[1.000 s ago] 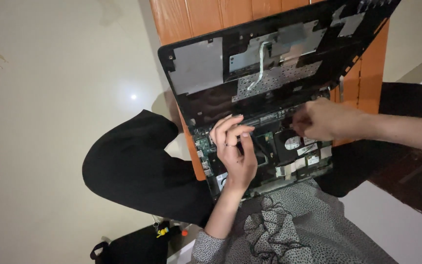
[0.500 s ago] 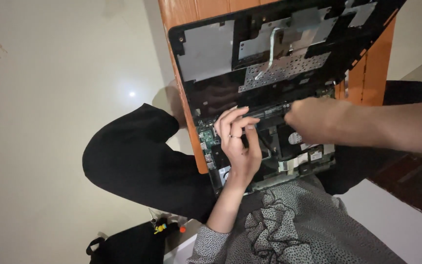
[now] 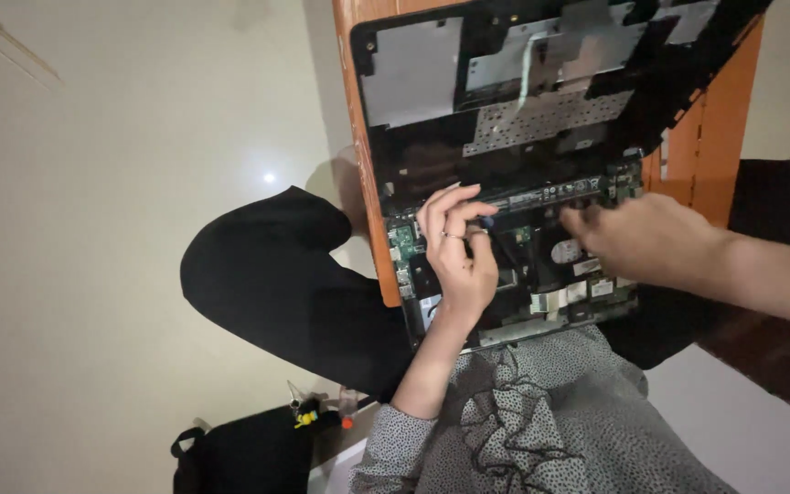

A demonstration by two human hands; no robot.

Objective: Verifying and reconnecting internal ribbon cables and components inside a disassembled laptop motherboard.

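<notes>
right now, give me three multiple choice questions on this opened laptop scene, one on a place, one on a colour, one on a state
1. Where does the left hand rest?
A. on the exposed circuit board inside the laptop base
B. on the pale floor
C. on the black bag

2. What colour is the table under the laptop?
A. blue
B. orange-brown wood
C. white

3. In what state is the laptop's top cover?
A. screwed shut over the base
B. missing from view
C. lifted up, its underside with metal shielding showing

Answers:
1 A, the fingers curl over the circuit board near the hinge edge.
2 B, orange-brown wood shows beside the cover on both sides.
3 C, the cover is tilted away from the base, while the right hand reaches into the gap.
</notes>
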